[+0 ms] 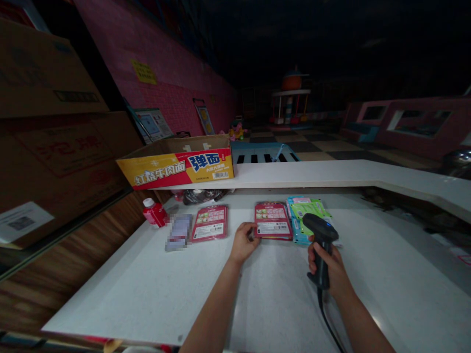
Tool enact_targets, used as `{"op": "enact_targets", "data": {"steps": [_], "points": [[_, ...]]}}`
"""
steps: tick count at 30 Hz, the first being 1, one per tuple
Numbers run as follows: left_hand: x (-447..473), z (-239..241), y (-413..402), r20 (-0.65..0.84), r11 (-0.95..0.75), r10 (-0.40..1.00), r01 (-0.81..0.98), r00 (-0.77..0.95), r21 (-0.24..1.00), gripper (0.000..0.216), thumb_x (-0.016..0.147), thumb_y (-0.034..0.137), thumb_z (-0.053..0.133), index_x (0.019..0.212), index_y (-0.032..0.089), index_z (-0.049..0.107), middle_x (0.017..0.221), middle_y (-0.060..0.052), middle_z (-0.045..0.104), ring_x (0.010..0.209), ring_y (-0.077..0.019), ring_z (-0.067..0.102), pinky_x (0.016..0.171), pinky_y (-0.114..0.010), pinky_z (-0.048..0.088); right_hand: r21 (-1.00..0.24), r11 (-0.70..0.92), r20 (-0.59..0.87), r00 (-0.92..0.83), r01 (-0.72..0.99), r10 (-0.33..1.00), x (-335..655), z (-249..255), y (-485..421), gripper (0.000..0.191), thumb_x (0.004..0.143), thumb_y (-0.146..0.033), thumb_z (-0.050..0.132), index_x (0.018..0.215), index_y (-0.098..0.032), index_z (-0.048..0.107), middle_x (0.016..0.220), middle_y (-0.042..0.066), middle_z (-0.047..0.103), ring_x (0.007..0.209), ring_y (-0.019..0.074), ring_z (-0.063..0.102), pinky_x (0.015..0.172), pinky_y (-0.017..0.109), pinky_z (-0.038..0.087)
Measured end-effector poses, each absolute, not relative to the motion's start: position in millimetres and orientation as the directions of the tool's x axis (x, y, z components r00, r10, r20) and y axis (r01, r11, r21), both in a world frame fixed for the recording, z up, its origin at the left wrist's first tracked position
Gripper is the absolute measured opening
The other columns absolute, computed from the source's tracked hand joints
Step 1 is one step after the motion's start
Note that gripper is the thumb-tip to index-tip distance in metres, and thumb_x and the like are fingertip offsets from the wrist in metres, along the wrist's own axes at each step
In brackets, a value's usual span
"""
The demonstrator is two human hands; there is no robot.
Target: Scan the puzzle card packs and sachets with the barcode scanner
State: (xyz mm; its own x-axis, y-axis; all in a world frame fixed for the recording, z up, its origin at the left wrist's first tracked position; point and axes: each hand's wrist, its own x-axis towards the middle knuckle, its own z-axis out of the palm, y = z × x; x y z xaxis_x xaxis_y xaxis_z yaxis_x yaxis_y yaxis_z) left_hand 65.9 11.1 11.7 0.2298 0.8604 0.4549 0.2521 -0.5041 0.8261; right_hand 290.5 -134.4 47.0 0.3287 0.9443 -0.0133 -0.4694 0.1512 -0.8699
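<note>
My right hand [329,267] is wrapped around the grip of a black handheld barcode scanner [321,230], whose cable runs down toward the counter's near edge. The scanner's head overlaps the blue and green packets [300,208] in view. My left hand [244,243] pinches the lower left corner of a red flat package [273,220], which lies on the white counter with its printed back and barcode label up. A similar red package [210,223] lies farther left. Beside it is a blurred-out flat object [179,233], then a small red bottle with a white cap [155,214].
A yellow and red open carton [180,166] stands on the raised white ledge [312,174] behind the counter [147,294]. Large brown cardboard boxes [66,162] are stacked at the left. A dark coiled item [204,196] sits under the ledge.
</note>
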Motion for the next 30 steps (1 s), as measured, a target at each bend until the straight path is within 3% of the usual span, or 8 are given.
{"op": "enact_targets", "data": {"steps": [6, 10, 15, 18, 21, 24, 27, 30], "points": [[62.9, 13.5, 13.1, 0.519, -0.609, 0.784, 0.261, 0.341, 0.749, 0.026, 0.074, 0.026, 0.072, 0.100, 0.021, 0.071, 0.106, -0.009, 0.066, 0.099, -0.0208, 0.062, 0.088, -0.035, 0.051, -0.870, 0.147, -0.012, 0.319, -0.470, 0.948, 291.0, 45.6, -134.4, 0.039, 0.071, -0.045, 0.080, 0.097, -0.023, 0.060, 0.058, -0.005, 0.058, 0.038, 0.0097, 0.049, 0.035, 0.021, 0.040], [64.2, 14.7, 11.6, 0.506, -0.630, 0.770, 0.337, 0.389, 0.700, 0.036, 0.071, 0.022, 0.074, 0.107, 0.022, 0.071, 0.110, -0.010, 0.067, 0.104, -0.0238, 0.062, 0.094, -0.039, 0.048, -0.868, 0.142, -0.017, 0.314, -0.476, 0.949, 291.6, 44.6, -134.2, 0.039, 0.072, -0.044, 0.080, 0.098, -0.022, 0.060, 0.058, -0.005, 0.058, 0.038, 0.0099, 0.049, 0.035, 0.021, 0.040], [64.8, 19.1, 3.9, 0.513, -0.648, 0.760, 0.400, 0.399, 0.648, 0.058, 0.068, 0.020, 0.073, 0.125, 0.022, 0.062, 0.113, -0.010, 0.066, 0.105, -0.0252, 0.060, 0.096, -0.039, 0.047, -0.863, 0.112, -0.052, 0.306, -0.493, 0.950, 289.0, 43.8, -134.9, 0.041, 0.070, -0.043, 0.082, 0.098, -0.022, 0.060, 0.057, -0.005, 0.058, 0.037, 0.0099, 0.049, 0.034, 0.021, 0.040], [54.2, 24.2, 1.9, 0.520, -0.608, 0.792, 0.475, 0.319, 0.636, 0.049, 0.075, 0.030, 0.071, 0.122, 0.020, 0.064, 0.112, -0.011, 0.064, 0.106, -0.0257, 0.059, 0.096, -0.040, 0.047, -0.865, 0.085, -0.079, 0.300, -0.495, 0.951, 289.0, 42.2, -136.0, 0.041, 0.068, -0.043, 0.083, 0.094, -0.022, 0.059, 0.058, -0.005, 0.059, 0.038, 0.0102, 0.050, 0.034, 0.021, 0.040], [31.1, 37.3, 3.4, 0.454, -0.411, 0.881, 0.692, 0.135, 0.594, 0.033, 0.082, 0.027, 0.062, 0.113, 0.018, 0.067, 0.109, -0.011, 0.064, 0.106, -0.0251, 0.059, 0.097, -0.039, 0.045, -0.873, 0.042, -0.108, 0.277, -0.486, 0.955, 291.3, 40.1, -136.4, 0.044, 0.064, -0.046, 0.085, 0.088, -0.021, 0.058, 0.055, -0.003, 0.059, 0.036, 0.0120, 0.050, 0.033, 0.022, 0.039], [1.9, 57.7, 6.5, 0.356, -0.070, 0.929, 0.896, -0.102, 0.439, 0.031, 0.083, 0.021, 0.056, 0.112, 0.016, 0.066, 0.111, -0.013, 0.063, 0.110, -0.0266, 0.056, 0.097, -0.039, 0.042, -0.878, 0.029, -0.108, 0.257, -0.478, 0.960, 292.2, 38.4, -136.9, 0.044, 0.065, -0.045, 0.084, 0.093, -0.022, 0.059, 0.055, -0.004, 0.059, 0.037, 0.0118, 0.050, 0.034, 0.022, 0.040], [-22.5, 75.4, 9.8, 0.269, 0.227, 0.917, 0.941, -0.294, 0.251, 0.041, 0.082, 0.031, 0.060, 0.118, 0.012, 0.062, 0.117, -0.018, 0.061, 0.117, -0.0327, 0.052, 0.096, -0.042, 0.040, -0.881, 0.027, -0.116, 0.270, -0.472, 0.956, 289.6, 37.8, -138.0, 0.044, 0.066, -0.045, 0.083, 0.096, -0.021, 0.060, 0.056, -0.005, 0.059, 0.038, 0.0107, 0.050, 0.034, 0.020, 0.039], [-35.3, 83.3, 12.7, 0.125, 0.373, 0.910, 0.912, -0.395, 0.170, 0.061, 0.077, 0.049, 0.067, 0.124, 0.011, 0.057, 0.123, -0.021, 0.059, 0.121, -0.0368, 0.050, 0.095, -0.044, 0.040, -0.885, 0.039, -0.110, 0.290, -0.464, 0.951, 287.0, 37.3, -138.5, 0.042, 0.067, -0.045, 0.083, 0.095, -0.021, 0.061, 0.057, -0.005, 0.059, 0.038, 0.0098, 0.049, 0.034, 0.020, 0.039]]}}
